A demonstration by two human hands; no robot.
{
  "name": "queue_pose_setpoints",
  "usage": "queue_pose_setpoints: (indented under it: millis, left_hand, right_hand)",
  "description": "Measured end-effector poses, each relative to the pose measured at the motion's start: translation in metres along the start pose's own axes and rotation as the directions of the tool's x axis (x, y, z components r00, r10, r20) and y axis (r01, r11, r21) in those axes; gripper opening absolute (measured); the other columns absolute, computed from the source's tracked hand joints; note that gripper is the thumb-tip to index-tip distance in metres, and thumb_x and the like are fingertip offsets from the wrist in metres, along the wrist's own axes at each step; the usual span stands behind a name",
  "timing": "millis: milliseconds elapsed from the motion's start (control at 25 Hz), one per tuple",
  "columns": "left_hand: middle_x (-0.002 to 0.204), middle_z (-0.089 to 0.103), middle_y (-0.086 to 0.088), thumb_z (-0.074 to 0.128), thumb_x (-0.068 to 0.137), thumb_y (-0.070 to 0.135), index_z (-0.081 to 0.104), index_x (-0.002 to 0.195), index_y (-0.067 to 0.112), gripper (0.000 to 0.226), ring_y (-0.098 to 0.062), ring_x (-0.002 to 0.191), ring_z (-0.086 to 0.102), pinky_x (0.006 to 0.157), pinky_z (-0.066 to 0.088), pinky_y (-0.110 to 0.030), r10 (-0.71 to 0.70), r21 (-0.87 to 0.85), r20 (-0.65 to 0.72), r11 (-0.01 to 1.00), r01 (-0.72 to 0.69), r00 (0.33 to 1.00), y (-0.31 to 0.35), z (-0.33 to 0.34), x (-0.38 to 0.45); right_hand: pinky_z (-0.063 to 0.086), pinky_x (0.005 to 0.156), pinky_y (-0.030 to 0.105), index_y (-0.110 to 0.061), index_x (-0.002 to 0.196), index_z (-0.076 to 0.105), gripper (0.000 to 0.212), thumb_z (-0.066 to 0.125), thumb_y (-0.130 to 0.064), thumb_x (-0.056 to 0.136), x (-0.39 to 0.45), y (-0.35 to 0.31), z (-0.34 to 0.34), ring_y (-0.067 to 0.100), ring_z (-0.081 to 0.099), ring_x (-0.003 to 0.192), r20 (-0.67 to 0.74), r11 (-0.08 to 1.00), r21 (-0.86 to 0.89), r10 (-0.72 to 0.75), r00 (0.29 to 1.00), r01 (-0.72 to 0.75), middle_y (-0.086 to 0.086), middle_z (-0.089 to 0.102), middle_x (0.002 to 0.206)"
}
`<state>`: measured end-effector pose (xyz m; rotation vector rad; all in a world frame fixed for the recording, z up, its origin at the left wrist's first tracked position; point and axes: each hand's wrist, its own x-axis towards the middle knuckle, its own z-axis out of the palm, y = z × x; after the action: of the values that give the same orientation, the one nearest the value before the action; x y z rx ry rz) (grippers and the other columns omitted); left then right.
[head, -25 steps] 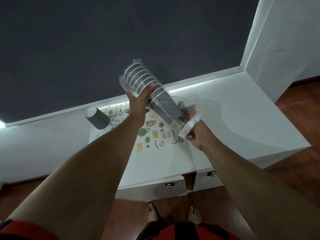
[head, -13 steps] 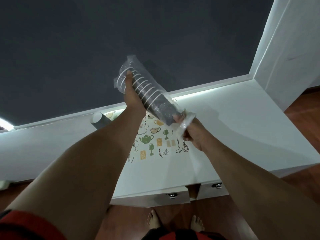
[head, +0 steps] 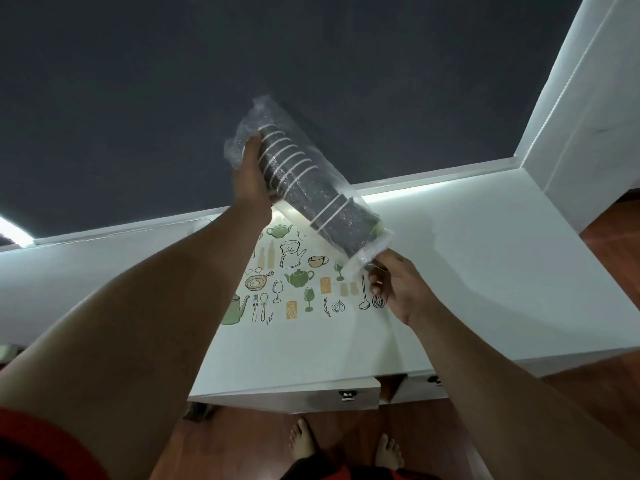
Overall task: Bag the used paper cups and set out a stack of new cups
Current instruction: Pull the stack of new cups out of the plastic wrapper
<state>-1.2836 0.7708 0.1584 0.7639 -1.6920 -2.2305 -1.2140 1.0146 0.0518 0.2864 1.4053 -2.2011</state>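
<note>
Clear plastic sleeve [head: 372, 249] wraps the stack of new cups [head: 304, 183], which you hold in the air above the white counter [head: 485, 271], tilted so its rimmed end points to about eleven o'clock and its base end to about five. Your left hand [head: 251, 178] wraps its fingers around the rim end through the film, steadying the stack so it cannot slide. Your right hand [head: 394, 284], at five o'clock from the stack, pinches the loose tail of the sleeve between narrow fingertips; that grip looks meant to pull the wrapping off lengthwise, though you have not freed the cups yet. Below, the printed mat [head: 298, 289] with kitchenware drawings lies on the counter, a likely spot to set the stack. No used cups or bag show here.
</note>
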Motion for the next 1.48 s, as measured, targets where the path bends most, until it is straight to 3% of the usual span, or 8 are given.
queue_pose_setpoints:
  millis: [320, 640, 800, 920, 1000, 1120, 1280, 1480]
  left_hand:
    - [0.107, 0.074, -0.005, 0.062, 0.083, 0.064, 0.066, 0.115, 0.016, 0.057, -0.021, 0.096, 0.074, 0.077, 0.062, -0.036, 0.075, 0.046, -0.098, 0.996, -0.071, 0.992, -0.004, -0.004, -0.002]
    - [0.066, 0.063, -0.001, 0.063, 0.091, 0.028, 0.062, 0.068, 0.014, 0.027, -0.014, 0.058, 0.060, 0.062, 0.053, -0.027, 0.122, 0.160, -0.261, 0.984, -0.081, 0.958, 0.024, 0.005, 0.001]
    - [0.097, 0.076, -0.007, 0.064, 0.091, 0.035, 0.071, 0.109, 0.006, 0.034, -0.021, 0.084, 0.075, 0.082, 0.061, -0.043, 0.085, 0.072, -0.168, 0.995, -0.074, 0.982, 0.031, 0.004, 0.002]
    - [0.111, 0.068, -0.009, 0.055, 0.093, 0.057, 0.060, 0.130, 0.009, 0.061, -0.023, 0.095, 0.070, 0.087, 0.058, -0.039, 0.009, -0.036, 0.157, 0.999, -0.003, 0.988, 0.023, 0.000, -0.005]
    - [0.108, 0.066, -0.011, 0.061, 0.093, 0.048, 0.058, 0.131, 0.003, 0.059, -0.026, 0.099, 0.067, 0.089, 0.056, -0.041, 0.006, 0.064, 0.286, 0.998, -0.025, 0.958, 0.009, -0.003, -0.007]
    - [0.097, 0.073, -0.010, 0.071, 0.090, 0.031, 0.067, 0.110, 0.001, 0.037, -0.023, 0.088, 0.070, 0.087, 0.058, -0.041, 0.044, 0.057, 0.127, 0.997, -0.051, 0.991, 0.001, -0.005, 0.000]
    - [0.073, 0.064, 0.001, 0.073, 0.088, 0.038, 0.066, 0.090, 0.009, 0.030, -0.010, 0.057, 0.061, 0.058, 0.051, -0.026, 0.100, 0.212, -0.155, 0.975, -0.066, 0.983, -0.011, -0.011, 0.003]
    - [0.078, 0.057, 0.007, 0.057, 0.096, 0.020, 0.063, 0.104, 0.009, 0.015, -0.007, 0.070, 0.055, 0.072, 0.046, -0.028, 0.220, 0.422, -0.104, 0.893, -0.157, 0.970, -0.042, -0.016, -0.006]
  right_hand:
    - [0.038, 0.050, 0.026, -0.011, 0.094, 0.066, 0.031, 0.063, -0.041, 0.092, 0.002, 0.004, 0.020, 0.013, 0.045, 0.059, 0.001, 0.993, 0.107, 0.043, 0.999, -0.043, 0.004, 0.055, 0.068]
    - [0.055, 0.065, 0.033, -0.010, 0.119, 0.061, 0.041, 0.056, -0.041, 0.092, -0.001, 0.016, 0.032, 0.026, 0.059, 0.085, 0.013, 0.881, 0.468, 0.076, 0.997, -0.074, 0.014, 0.061, 0.107]
    - [0.060, 0.076, 0.040, -0.010, 0.131, 0.056, 0.049, 0.063, -0.036, 0.091, 0.001, 0.020, 0.034, 0.035, 0.063, 0.103, 0.012, 0.799, 0.600, 0.035, 0.999, -0.035, 0.020, 0.058, 0.123]
    - [0.061, 0.078, 0.037, -0.014, 0.120, 0.062, 0.032, 0.058, -0.034, 0.095, 0.003, 0.021, 0.039, 0.031, 0.066, 0.102, -0.009, 0.793, 0.609, -0.013, 1.000, 0.015, 0.015, 0.067, 0.113]
    - [0.059, 0.076, 0.035, -0.016, 0.113, 0.064, 0.028, 0.057, -0.035, 0.095, 0.004, 0.020, 0.043, 0.028, 0.068, 0.096, -0.037, 0.801, 0.598, -0.007, 0.999, 0.028, 0.012, 0.070, 0.106]
    - [0.060, 0.076, 0.034, -0.015, 0.111, 0.067, 0.030, 0.068, -0.036, 0.089, 0.009, 0.019, 0.041, 0.027, 0.068, 0.091, -0.088, 0.775, 0.630, 0.014, 0.996, 0.045, 0.014, 0.068, 0.106]
    - [0.057, 0.071, 0.029, -0.017, 0.105, 0.064, 0.025, 0.071, -0.033, 0.087, 0.009, 0.012, 0.040, 0.024, 0.060, 0.094, -0.157, 0.750, 0.652, -0.008, 0.988, 0.110, 0.012, 0.061, 0.111]
    - [0.052, 0.098, 0.050, -0.009, 0.123, 0.054, 0.047, 0.075, -0.025, 0.084, 0.008, 0.010, 0.041, 0.032, 0.059, 0.113, -0.225, 0.678, 0.726, 0.073, 0.971, 0.117, 0.020, 0.056, 0.125]
